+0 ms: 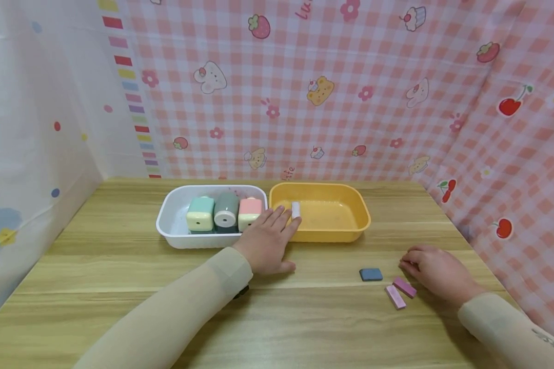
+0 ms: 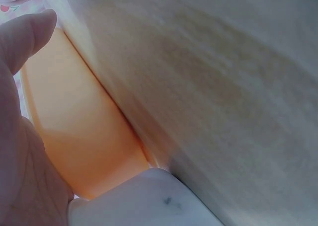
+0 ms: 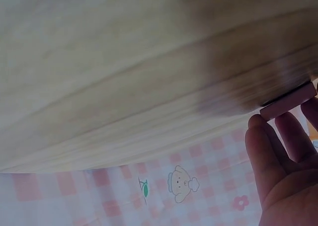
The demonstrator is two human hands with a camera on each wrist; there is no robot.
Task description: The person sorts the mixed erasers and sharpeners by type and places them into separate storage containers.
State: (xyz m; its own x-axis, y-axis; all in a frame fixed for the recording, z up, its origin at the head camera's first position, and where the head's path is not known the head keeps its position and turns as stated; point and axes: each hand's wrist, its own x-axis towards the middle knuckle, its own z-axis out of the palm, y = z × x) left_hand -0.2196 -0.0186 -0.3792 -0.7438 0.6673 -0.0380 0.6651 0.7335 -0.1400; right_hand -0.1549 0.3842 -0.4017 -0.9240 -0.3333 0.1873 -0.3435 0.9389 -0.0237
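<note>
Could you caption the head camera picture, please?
Left hand at a yellow tray, right hand near a blue block and pink blocks.

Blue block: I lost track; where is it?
In the head view, the blue block lies right of centre on the table, left of the right hand, near two pink blocks.

Head view high, facing forward-down; wrist views low, near tabletop (image 1: 304, 320); head, left wrist share yellow tray (image 1: 332, 236).
</note>
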